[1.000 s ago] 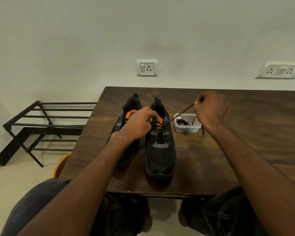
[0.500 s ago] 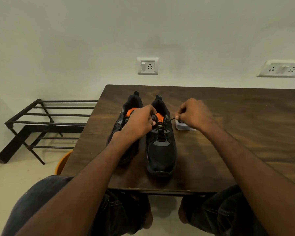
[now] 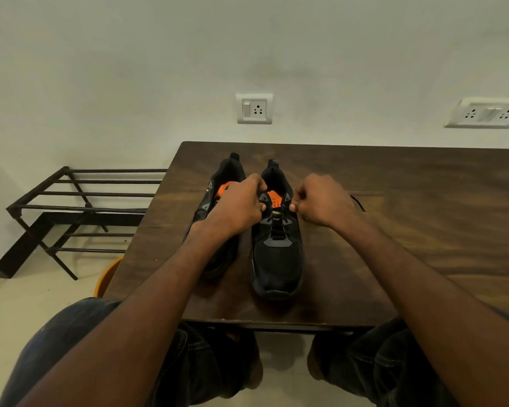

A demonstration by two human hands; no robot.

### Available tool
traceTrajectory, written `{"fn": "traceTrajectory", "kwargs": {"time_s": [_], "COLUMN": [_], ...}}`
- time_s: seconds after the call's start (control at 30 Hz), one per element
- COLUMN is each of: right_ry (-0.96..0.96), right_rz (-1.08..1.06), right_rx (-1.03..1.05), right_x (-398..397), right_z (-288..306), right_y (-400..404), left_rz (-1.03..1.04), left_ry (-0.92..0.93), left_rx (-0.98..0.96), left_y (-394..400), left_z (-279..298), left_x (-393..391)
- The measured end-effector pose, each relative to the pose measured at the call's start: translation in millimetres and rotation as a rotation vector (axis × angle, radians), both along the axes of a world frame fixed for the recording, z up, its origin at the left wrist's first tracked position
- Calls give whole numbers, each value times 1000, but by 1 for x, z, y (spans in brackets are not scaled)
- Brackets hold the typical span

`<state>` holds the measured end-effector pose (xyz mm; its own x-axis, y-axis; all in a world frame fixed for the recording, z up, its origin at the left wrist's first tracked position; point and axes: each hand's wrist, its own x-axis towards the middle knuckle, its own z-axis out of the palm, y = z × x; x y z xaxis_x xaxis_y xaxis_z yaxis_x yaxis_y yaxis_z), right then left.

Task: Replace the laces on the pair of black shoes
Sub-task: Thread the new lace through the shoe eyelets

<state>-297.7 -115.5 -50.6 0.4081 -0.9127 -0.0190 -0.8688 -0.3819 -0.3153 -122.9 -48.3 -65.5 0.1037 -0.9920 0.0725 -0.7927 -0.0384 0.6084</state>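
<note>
Two black shoes with orange insoles stand side by side, toes toward me, on a dark wooden table point(image 3: 423, 230). The right shoe point(image 3: 276, 259) is partly laced with a black lace point(image 3: 276, 224). My left hand point(image 3: 235, 210) grips the top left edge of this shoe's eyelet row and covers much of the left shoe point(image 3: 218, 183). My right hand point(image 3: 323, 201) pinches the lace end at the shoe's upper right eyelet. A loop of black lace point(image 3: 359, 202) shows behind my right hand.
A black metal shoe rack point(image 3: 80, 207) stands on the floor left of the table. An orange bucket rim point(image 3: 106, 277) shows under the table's left edge. Wall sockets point(image 3: 254, 108) sit above the table. My knees are below the near edge.
My right hand came back from the far right, where it held the lace pulled taut, to the shoe's upper right eyelet. It now hides the small clear box. The left hand stayed on the shoe.
</note>
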Motion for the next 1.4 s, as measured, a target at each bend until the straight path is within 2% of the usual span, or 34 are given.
{"fn": "traceTrajectory", "kwargs": {"time_s": [0.2,0.27,0.33,0.43,0.57,0.6,0.67,0.77,0.8,0.87,0.93,0.97,1.0,1.03,1.07,1.13,1.2,1.27,1.33,1.4], "right_ry": [-23,-188,-371,-614,-1030,-1097,-1152,-1023,-885,-423,4,131,179,156,52,-284,-534,-531,-370,-207], "right_rz": [15,11,-16,-28,-77,-93,-135,-259,-301,-322,-288,-253,-199,-126,-39,112,136,75,-39,-91], "right_rx": [128,285,481,686,791,781,718,487,342,15,-63,-59,-60,-72,-56,116,281,213,42,-45], "right_x": [-4,-5,-6,-4,4,5,3,-8,-14,-25,-29,-28,-25,-21,-17,-5,3,7,5,2], "right_z": [9,18,31,48,54,54,52,49,47,39,33,29,26,25,26,30,32,28,20,16], "right_y": [4,9,17,27,27,26,22,13,9,-3,-2,-1,0,1,2,9,15,13,5,0], "left_rz": [24,57,105,148,108,69,-23,-13,31,112,151,151,143,124,100,55,56,88,118,138], "left_ry": [-18,-43,18,310,921,1013,1078,1029,1020,1010,957,901,839,793,776,806,828,800,740,715], "left_rx": [-7,-87,-169,-169,52,128,255,248,196,86,31,19,10,3,-7,-28,-54,-86,-102,-105], "left_y": [1,0,-1,-2,2,2,3,6,6,4,3,3,3,4,3,2,0,-2,-2,-2], "left_z": [2,2,5,9,16,16,18,24,25,27,28,28,27,26,25,23,22,22,21,19], "left_x": [2,4,3,-3,-20,-21,-18,-9,-5,1,4,4,2,0,-3,-8,-10,-6,-1,3]}}
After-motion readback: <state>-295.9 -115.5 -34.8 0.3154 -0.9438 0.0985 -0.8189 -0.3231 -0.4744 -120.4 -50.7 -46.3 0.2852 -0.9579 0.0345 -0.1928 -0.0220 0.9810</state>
